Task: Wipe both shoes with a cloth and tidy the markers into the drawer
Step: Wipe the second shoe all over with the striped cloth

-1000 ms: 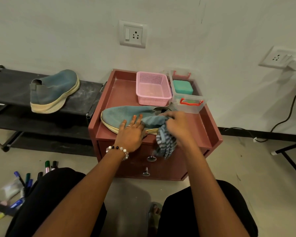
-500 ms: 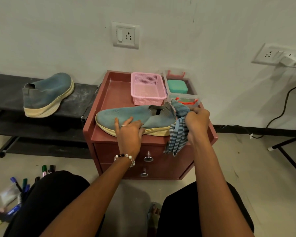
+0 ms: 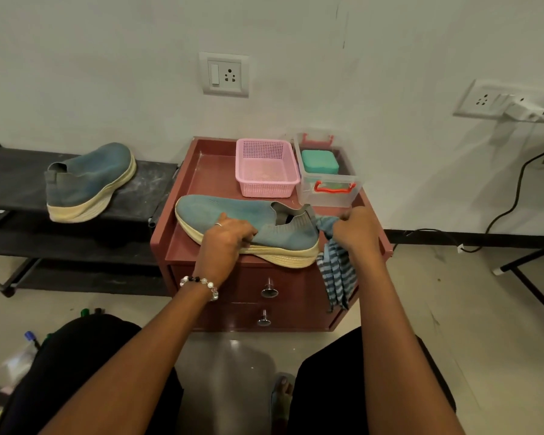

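Blue knit shoe [image 3: 248, 227] lies on its side on the red cabinet [image 3: 201, 171], mid-wipe from the head view. My left hand [image 3: 225, 241] curls over its side to steady it; my right hand [image 3: 357, 230] grips the striped cloth [image 3: 336, 274] at the heel. The second shoe [image 3: 88, 180] waits on the black shelf [image 3: 151, 189], seemingly unwiped. Markers [image 3: 30, 337] lie on the floor, both drawers shut. Since a second ago, the cloth has travelled from the shoe's middle to its heel.
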{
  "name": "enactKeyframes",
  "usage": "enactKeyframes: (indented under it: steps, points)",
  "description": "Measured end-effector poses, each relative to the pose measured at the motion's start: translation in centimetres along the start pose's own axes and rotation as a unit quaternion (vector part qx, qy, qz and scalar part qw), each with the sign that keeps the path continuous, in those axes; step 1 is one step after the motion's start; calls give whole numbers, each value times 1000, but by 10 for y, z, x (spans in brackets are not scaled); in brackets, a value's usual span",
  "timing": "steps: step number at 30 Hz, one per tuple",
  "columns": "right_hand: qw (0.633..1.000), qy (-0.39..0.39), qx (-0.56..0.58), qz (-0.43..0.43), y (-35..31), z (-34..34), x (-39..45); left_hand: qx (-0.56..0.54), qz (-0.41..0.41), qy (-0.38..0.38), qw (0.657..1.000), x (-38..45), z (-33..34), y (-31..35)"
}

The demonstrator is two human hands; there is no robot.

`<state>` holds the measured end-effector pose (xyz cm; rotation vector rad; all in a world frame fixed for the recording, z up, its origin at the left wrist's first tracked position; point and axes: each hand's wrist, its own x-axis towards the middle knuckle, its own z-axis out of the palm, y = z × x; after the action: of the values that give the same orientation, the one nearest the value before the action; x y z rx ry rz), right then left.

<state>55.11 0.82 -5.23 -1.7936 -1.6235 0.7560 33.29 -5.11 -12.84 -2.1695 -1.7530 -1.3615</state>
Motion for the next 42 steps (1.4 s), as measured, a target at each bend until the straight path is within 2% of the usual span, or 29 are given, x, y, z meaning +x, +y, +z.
enactKeyframes:
  steps: [2,5,8,10,12,15,19,21,24,27,31,33,36,37,39,40,42]
  points:
    - [998,-11,-66,-9,1,3,1,31,33,-14,999,1,-5,-1]
    - [982,-110,-153,-13,0,4,-5,92,33,-15,995,5,-13,-14]
    - [943,-272,-192,-11,-11,5,-17,166,-25,24,985,8,-21,-17]
    - [932,-321,-168,4,-16,4,-18,177,-87,51,979,10,-25,-6]
    - [944,-299,-138,17,-18,0,-15,165,-146,57,974,14,-26,7]
    - [978,-194,-71,32,-14,-7,-8,94,-267,19,959,18,-25,16]
    - [997,-71,-9,-37,-18,-8,-15,53,-340,-34,938,15,-13,15]
    - [994,-82,-7,-76,-24,-1,-22,36,-366,-23,929,15,-7,18]
    - [973,-193,-81,-93,-27,13,-24,45,-403,7,914,20,-4,28]
    - [979,-183,-60,-71,-27,17,-20,37,-402,13,915,28,-8,31]
    - [994,-76,-14,-79,-26,7,-21,18,-387,-13,922,30,-18,25]
    - [992,-17,9,-124,-30,6,-27,5,-372,-20,928,26,-24,23]
    - [966,54,35,-250,-38,13,-41,5,-321,-61,945,22,-31,23]
    - [951,58,23,-302,-38,20,-45,3,-303,-92,949,21,-32,21]
    - [917,37,-81,-389,-33,42,-54,14,-275,-151,949,19,-31,16]
    - [901,26,-159,-402,-26,57,-59,30,-260,-176,949,17,-29,14]
    - [880,13,-289,-376,-14,86,-71,62,-245,-195,948,8,-22,10]
